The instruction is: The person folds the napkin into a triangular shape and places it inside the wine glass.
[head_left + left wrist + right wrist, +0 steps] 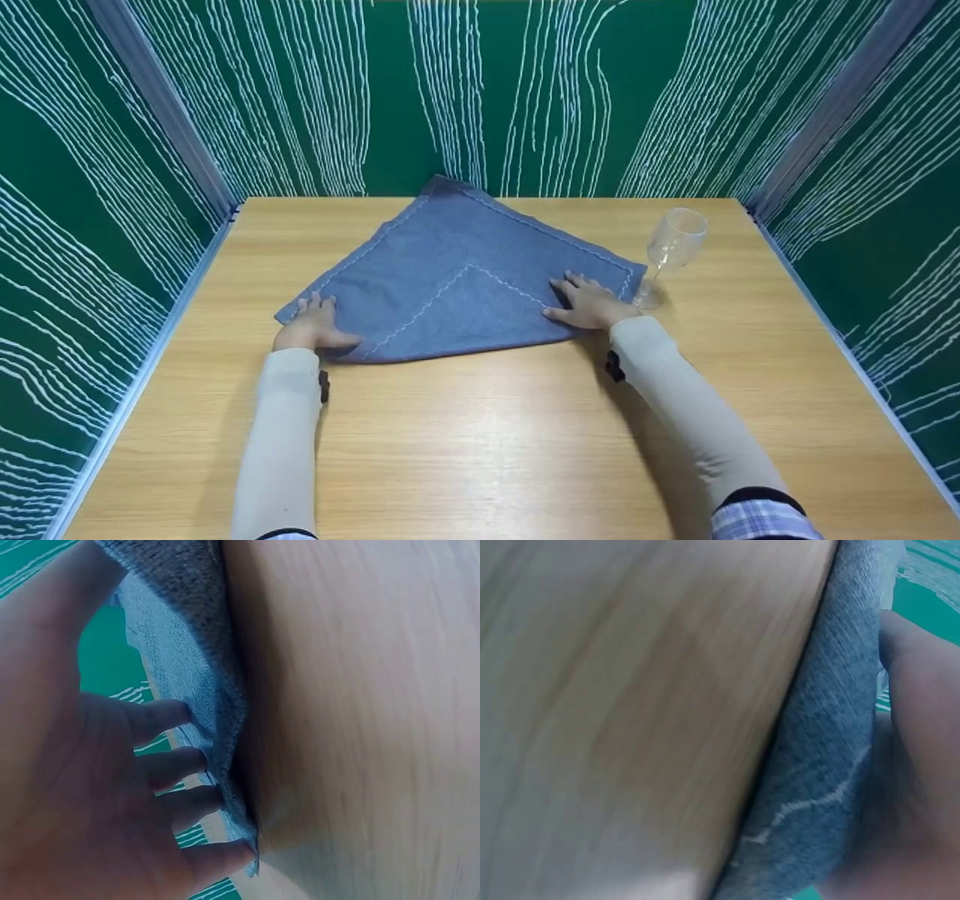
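Cloth, left end (450,232): lies out on the surface (480,435) in one broad sheet, its left corner just beyond the fingertips; judging by this end, most of the laying out looks done.
Left hand (311,330): wide, fingers and thumb spread over the cloth's near left part without gripping it; the left wrist view shows fingertips meeting the cloth, whose near edge bulges up off the surface there.
Cloth, middle: between the hands and reaching beyond them, with its back corner at the far side of the surface; a white stitched line (471,266) makes a peak in the centre. The long near edge bows and may be a fold, but I cannot tell how many layers lie beneath. Straightening that edge is probably what is left.
Right hand (589,301): wide, fingers apart and resting on the cloth's right part, pinching nothing as far as the head view shows.
Cloth, right end: its corner lies just past the right hand, apparently flat.
Glass (676,244): upright beside that corner, near the right wrist; whether it touches the cloth cannot be told.
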Demonstrator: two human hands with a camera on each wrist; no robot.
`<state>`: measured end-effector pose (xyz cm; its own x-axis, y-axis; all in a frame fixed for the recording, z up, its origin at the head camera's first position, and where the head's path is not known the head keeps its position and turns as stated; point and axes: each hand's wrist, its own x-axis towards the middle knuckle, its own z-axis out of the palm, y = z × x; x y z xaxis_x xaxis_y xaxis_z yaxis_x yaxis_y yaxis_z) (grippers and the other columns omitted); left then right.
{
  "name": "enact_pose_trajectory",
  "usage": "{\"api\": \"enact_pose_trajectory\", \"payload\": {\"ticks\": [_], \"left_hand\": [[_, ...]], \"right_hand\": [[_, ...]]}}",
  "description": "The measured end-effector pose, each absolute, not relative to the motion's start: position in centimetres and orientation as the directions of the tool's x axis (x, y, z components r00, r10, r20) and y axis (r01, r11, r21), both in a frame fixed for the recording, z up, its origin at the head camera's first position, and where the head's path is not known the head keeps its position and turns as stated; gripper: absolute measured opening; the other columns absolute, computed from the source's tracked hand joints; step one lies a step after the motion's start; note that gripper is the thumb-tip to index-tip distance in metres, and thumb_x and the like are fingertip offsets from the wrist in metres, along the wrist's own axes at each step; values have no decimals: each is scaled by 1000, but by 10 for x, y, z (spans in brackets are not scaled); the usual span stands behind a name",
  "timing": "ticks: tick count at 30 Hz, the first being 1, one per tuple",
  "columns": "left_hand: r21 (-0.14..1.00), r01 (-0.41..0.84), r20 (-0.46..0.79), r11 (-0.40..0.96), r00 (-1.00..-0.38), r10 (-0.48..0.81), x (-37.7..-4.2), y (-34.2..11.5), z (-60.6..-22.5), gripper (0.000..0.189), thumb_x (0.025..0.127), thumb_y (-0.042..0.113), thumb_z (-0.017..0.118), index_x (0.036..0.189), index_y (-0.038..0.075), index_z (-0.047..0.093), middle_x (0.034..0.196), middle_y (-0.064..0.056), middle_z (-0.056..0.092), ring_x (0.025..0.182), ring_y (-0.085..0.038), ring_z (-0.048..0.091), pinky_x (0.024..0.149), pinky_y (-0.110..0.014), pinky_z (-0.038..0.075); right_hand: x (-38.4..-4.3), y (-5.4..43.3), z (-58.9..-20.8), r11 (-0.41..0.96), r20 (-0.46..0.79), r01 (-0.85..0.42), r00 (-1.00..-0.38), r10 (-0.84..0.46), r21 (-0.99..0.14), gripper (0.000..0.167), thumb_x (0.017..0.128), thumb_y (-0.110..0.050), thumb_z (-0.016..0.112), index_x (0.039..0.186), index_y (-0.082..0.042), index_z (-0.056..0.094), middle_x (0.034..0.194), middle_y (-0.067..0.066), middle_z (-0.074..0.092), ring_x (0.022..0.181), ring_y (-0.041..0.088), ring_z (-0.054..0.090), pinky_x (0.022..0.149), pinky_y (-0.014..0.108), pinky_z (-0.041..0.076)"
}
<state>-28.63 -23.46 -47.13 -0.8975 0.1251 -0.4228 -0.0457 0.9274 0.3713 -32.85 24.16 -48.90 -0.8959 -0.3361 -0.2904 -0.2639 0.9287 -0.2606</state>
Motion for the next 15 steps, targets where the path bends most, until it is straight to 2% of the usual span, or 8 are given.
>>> {"api": "enact_pose_trajectory", "payload": {"ticks": [15], "left_hand": [[377,-10,-394,926,-907,150,-285,-235,-474,114,84,54,73,155,-11,11,159,-36,-2,144,-55,-9,110,-73,7]], "right_hand": [[-301,241,-490,942,-289,-282,-900,-325,-182,83,99,-61,46,159,-8,25,162,27,15,145,52,14,111,68,20]]}}
